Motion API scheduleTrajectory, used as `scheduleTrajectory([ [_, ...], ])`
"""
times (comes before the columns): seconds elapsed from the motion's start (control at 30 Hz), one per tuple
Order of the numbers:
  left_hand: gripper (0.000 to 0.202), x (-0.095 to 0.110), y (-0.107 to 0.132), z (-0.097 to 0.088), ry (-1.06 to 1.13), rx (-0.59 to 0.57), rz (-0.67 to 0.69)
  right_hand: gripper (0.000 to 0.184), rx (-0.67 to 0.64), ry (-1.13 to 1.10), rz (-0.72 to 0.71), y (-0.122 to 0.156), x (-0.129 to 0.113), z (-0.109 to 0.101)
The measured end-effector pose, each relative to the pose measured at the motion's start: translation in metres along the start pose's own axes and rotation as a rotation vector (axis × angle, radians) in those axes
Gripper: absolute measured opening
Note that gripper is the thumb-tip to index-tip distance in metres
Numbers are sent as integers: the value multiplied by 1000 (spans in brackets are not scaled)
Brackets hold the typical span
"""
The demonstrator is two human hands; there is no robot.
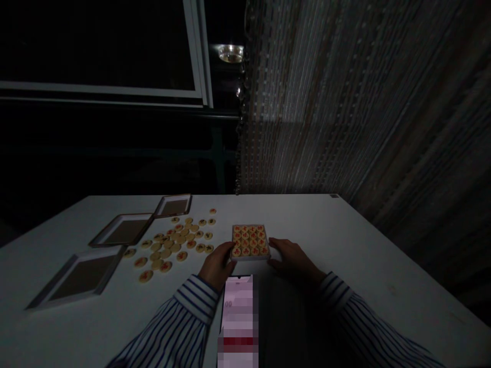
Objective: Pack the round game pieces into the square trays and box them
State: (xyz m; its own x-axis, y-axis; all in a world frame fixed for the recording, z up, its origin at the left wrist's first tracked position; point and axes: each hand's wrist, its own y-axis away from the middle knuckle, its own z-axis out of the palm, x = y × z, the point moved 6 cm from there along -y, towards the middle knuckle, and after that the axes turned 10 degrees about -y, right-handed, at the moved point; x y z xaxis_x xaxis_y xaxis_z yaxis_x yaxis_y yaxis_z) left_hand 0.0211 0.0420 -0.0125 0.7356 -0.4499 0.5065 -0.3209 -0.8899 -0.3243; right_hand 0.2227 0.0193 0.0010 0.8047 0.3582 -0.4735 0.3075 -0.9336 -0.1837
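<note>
A small square box (249,258) rests on the white table in front of me, filled with neat rows of round Chinese chess pieces (253,243) marked in red. My left hand (217,266) grips the box's left side, its fingers along the edge and its thumb near the front corner. On the opposite side, my right hand (292,259) holds the right edge between fingers and thumb. Just nearer to me lies a phone (238,301) with a lit, partly pixelated screen. Loose Chinese chess pieces (165,253) are scattered left of the box, some with red or dark characters, others blank side up.
Three shallow open trays or lids, a near one (79,276), a middle one (125,230) and a far one (174,205), line the left of the white table (368,286). A bead or string curtain (314,102) hangs behind the far right edge. The room is dim.
</note>
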Motion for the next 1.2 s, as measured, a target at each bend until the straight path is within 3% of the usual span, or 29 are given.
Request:
scheduleTrajectory([
  [0.3,42,3,-2,-1,-36,17,16,45,38,-17,-36,-2,-6,-1],
  [1.2,42,0,-6,2,27,12,2,42,69,-52,-47,-5,-2,-1],
])
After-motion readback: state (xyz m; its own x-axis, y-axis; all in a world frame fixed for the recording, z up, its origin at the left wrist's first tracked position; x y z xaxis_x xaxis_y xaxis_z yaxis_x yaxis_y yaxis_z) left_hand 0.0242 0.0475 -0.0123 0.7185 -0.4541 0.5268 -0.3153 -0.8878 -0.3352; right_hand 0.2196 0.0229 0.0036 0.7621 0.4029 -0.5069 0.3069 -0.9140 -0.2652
